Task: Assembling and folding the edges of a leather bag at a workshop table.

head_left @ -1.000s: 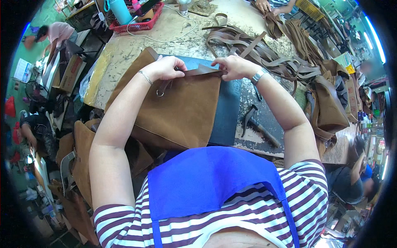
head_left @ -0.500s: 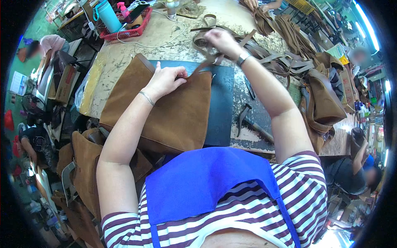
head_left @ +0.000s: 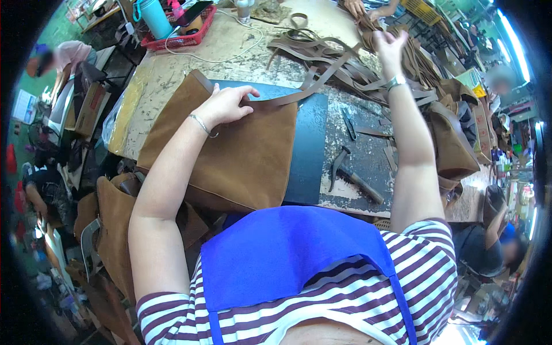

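Clock positions read from the middle of the brown bag.

Bag (head_left: 241, 152): flat on the worn bench (head_left: 167, 75) in front of the person, smooth brown face up, partly covering a dark blue board (head_left: 310, 155) that shows beyond it at 3 o'clock.

Left hand (head_left: 227, 106): at 12 o'clock, by the bag's upper edge. Tips of thumb and forefinger stand apart, with the near end of a flat brown strap (head_left: 293, 99) between them. Cannot tell whether the grip is clenched on the strap or only steadies it.

Strap: runs from the left hand along the bag's upper edge, then bends off toward 2 o'clock, over a tangled pile of similar straps (head_left: 336, 69).

Right hand (head_left: 391, 46): raised at 2 o'clock, well apart from the left, above the far side of the pile. Fingers look partly spread; state of this grip cannot be told, nor whether it has hold of any strap.

Also on the bench: hammer (head_left: 359, 184) between 3 and 4 o'clock, handle angled toward the person; slender dark tool (head_left: 348, 123), kind unclear, between 2 and 3; red basket (head_left: 178, 40) at 11, with a light-blue bottle (head_left: 152, 20) in it; white cable (head_left: 253, 52) near 12. A co-worker's hands (head_left: 359, 8) show between 1 and 2, at the far side.
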### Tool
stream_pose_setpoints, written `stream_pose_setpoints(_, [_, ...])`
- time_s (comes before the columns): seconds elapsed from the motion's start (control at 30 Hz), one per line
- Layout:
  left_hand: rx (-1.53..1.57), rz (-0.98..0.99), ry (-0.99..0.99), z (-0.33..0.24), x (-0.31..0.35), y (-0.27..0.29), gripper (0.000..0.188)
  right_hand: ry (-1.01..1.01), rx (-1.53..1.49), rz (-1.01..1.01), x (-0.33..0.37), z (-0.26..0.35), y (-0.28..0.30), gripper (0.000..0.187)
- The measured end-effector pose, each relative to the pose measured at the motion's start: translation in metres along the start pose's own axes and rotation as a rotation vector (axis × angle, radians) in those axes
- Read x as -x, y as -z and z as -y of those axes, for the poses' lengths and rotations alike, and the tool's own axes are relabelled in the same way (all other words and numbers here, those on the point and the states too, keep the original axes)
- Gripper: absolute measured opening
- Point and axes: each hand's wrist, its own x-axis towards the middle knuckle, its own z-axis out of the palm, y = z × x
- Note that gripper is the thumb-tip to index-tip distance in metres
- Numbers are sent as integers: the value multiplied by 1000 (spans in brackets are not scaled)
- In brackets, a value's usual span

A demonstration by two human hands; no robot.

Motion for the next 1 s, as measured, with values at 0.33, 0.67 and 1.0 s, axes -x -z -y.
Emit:
stream_pose_setpoints(0.33, [370, 191, -72, 37, -29, 9, 34, 566, 279, 1234, 137, 75, -103, 25])
stream_pose_setpoints(0.67, [160, 132, -37, 25, -16, 19, 37, 424, 565, 1429, 118, 101, -103, 35])
stream_pose_setpoints(1.0, [-69, 126, 47, 30, -7, 19, 34, 108, 583, 1296, 63, 68, -50, 35])
